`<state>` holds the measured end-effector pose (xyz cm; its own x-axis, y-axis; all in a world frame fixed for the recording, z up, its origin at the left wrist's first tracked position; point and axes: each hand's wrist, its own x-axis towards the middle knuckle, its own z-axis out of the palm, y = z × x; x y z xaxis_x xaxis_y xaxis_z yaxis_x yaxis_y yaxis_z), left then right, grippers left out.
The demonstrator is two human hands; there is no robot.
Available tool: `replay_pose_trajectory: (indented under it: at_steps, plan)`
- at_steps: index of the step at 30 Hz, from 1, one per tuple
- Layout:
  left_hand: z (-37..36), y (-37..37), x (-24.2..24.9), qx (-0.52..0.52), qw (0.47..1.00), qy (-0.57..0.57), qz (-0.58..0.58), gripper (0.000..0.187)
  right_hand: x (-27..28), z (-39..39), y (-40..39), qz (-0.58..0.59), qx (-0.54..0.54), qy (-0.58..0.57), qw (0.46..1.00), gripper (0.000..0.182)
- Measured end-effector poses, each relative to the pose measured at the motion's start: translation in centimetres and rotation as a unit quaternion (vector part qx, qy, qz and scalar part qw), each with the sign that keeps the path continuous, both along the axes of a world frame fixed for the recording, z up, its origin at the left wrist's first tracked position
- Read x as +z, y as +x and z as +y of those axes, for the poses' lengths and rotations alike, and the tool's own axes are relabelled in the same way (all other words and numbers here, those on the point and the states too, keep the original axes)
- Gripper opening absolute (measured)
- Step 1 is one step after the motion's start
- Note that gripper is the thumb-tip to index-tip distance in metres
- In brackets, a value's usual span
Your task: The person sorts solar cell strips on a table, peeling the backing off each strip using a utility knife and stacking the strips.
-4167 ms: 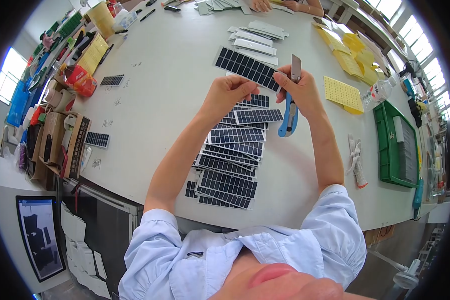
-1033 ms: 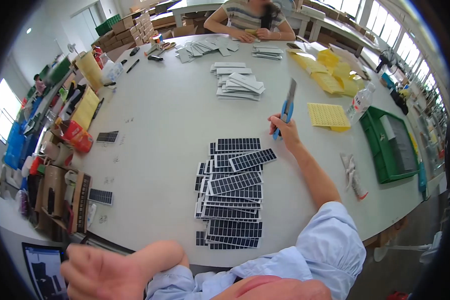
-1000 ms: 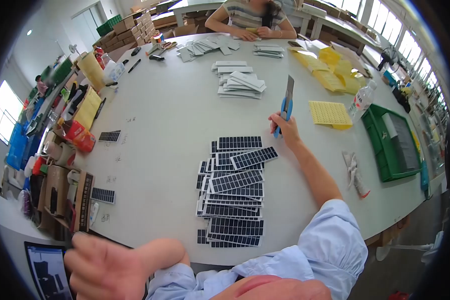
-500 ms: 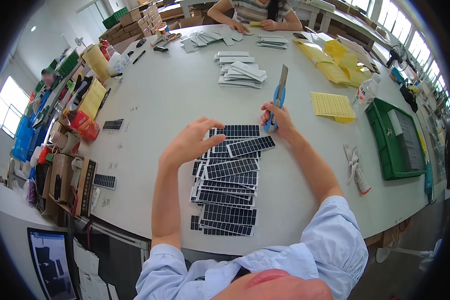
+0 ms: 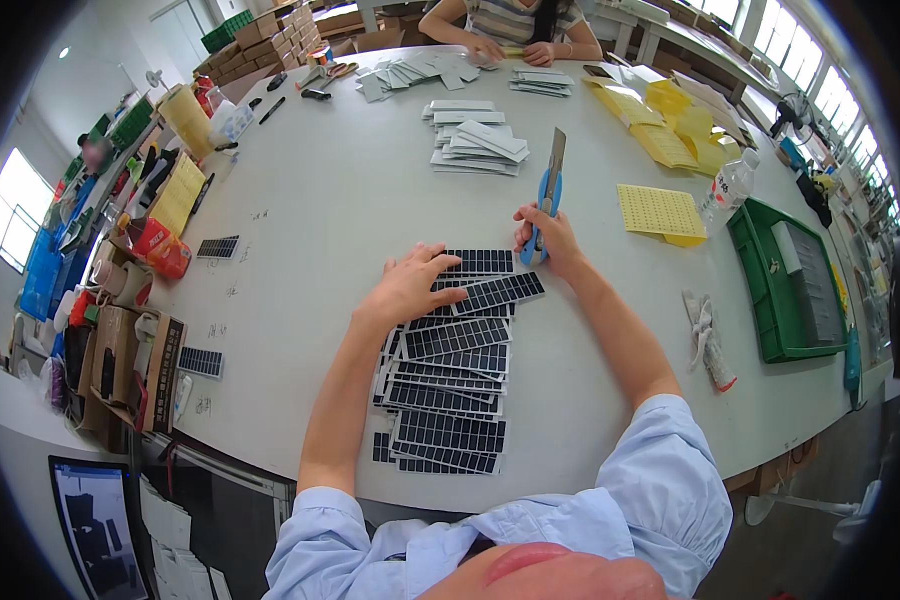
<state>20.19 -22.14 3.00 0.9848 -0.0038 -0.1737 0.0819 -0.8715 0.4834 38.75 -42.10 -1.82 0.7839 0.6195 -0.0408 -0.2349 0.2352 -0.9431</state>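
Observation:
Small dark solar panels [image 5: 455,383] with pale grid lines lie in an overlapping, uneven pile in front of me. My left hand [image 5: 413,287] rests at the upper left of this pile, fingers and thumb apart over the ends of the top panels. One slanted panel [image 5: 498,292] lies just right of my thumb. Closed around the blue handle of a utility knife [image 5: 541,205], my right hand [image 5: 550,238] is beside the pile's upper right corner. The knife's blade is out and points away from me, clear of the panels.
Stacks of white strips [image 5: 478,140] lie farther up the table, with another person's hands [image 5: 538,54] beyond. To the right are a yellow sheet [image 5: 660,212], a plastic bottle [image 5: 732,186], a green tray [image 5: 745,262] and a glove [image 5: 705,335]. Single panels [image 5: 201,361] lie left.
My left hand has moved right and down onto the upper left of the pile. The right hand still holds the knife in nearly the same place; the view has shifted slightly.

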Motion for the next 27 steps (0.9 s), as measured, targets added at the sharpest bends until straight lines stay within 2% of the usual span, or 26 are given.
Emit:
replay_pose_trajectory:
  at_steps: [2, 5, 9, 10, 11, 12, 13, 14, 16, 17, 18, 19, 20, 21, 23, 25, 27]
  plan:
    - [-0.6, -0.2, 0.3, 0.021, 0.999, 0.03, -0.022, 0.053, -0.1, 0.0, -0.2, 0.0, 0.0, -0.005, 1.0, 0.026]
    - [-0.3, 0.0, 0.0, 0.0, 0.999, 0.008, -0.05, 0.046, 0.2, 0.0, -0.4, -0.003, -0.004, -0.013, 1.0, 0.025]
    - [0.5, 0.3, -1.0, -0.01, 0.997, -0.015, -0.073, 0.049, 0.6, -0.5, 0.1, -0.003, -0.028, -0.048, 0.998, 0.026]
    - [0.7, 0.3, -1.1, -0.011, 0.996, -0.027, -0.088, 0.049, 0.3, -1.0, 1.4, -0.035, -0.067, -0.031, 0.997, 0.027]
    - [0.6, 0.0, -1.2, -0.004, 0.996, -0.02, -0.09, 0.049, 1.5, -1.9, 2.5, 0.021, -0.051, 0.133, 0.99, 0.026]
    - [0.6, 0.0, -1.0, 0.002, 0.995, -0.012, -0.096, 0.049, 5.2, -3.0, 1.5, -0.031, -0.05, 0.245, 0.968, 0.029]
    - [0.4, -0.1, -0.7, 0.005, 0.996, -0.013, -0.093, 0.049, 8.2, -4.5, 1.3, -0.161, -0.024, 0.296, 0.941, 0.035]
    - [0.4, -0.1, -0.6, 0.001, 0.996, -0.019, -0.091, 0.048, 11.3, -6.3, 0.9, -0.236, -0.011, 0.321, 0.917, 0.041]
    - [0.9, 0.5, -1.1, -0.017, 0.995, -0.016, -0.099, 0.049, 13.9, -7.6, -1.2, -0.319, -0.036, 0.271, 0.907, 0.038]
    - [0.9, 0.7, -0.8, -0.021, 0.995, -0.022, -0.091, 0.05, 11.6, -7.3, -0.9, -0.281, -0.123, 0.182, 0.934, 0.034]
    - [0.9, 0.7, -0.5, -0.024, 0.996, -0.025, -0.083, 0.05, 10.8, -6.8, -1.4, -0.273, -0.104, 0.045, 0.955, 0.026]
    - [1.0, 0.7, -0.6, -0.024, 0.996, -0.019, -0.085, 0.052, 9.0, -5.5, -2.1, -0.331, -0.142, -0.15, 0.921, 0.021]
    - [1.0, 0.8, -0.6, -0.025, 0.996, -0.016, -0.085, 0.054, 7.6, -4.3, -2.7, -0.472, -0.141, -0.169, 0.854, 0.017]
    - [1.1, 0.8, -0.7, -0.025, 0.996, -0.012, -0.086, 0.055, 6.7, -3.9, -3.1, -0.496, -0.102, -0.27, 0.819, 0.019]
    - [1.4, 1.1, -1.2, -0.016, 0.994, -0.007, -0.104, 0.06, 5.0, -2.8, -3.6, -0.512, -0.095, -0.265, 0.811, 0.016]
    - [2.0, 1.6, -2.3, 0.004, 0.992, -0.017, -0.128, 0.058, 3.3, -2.0, -3.6, -0.597, -0.111, -0.276, 0.745, 0.019]
    - [2.2, 2.0, -2.6, 0.014, 0.988, -0.025, -0.15, 0.055, 2.2, -1.7, -3.5, -0.589, -0.132, -0.29, 0.743, 0.022]
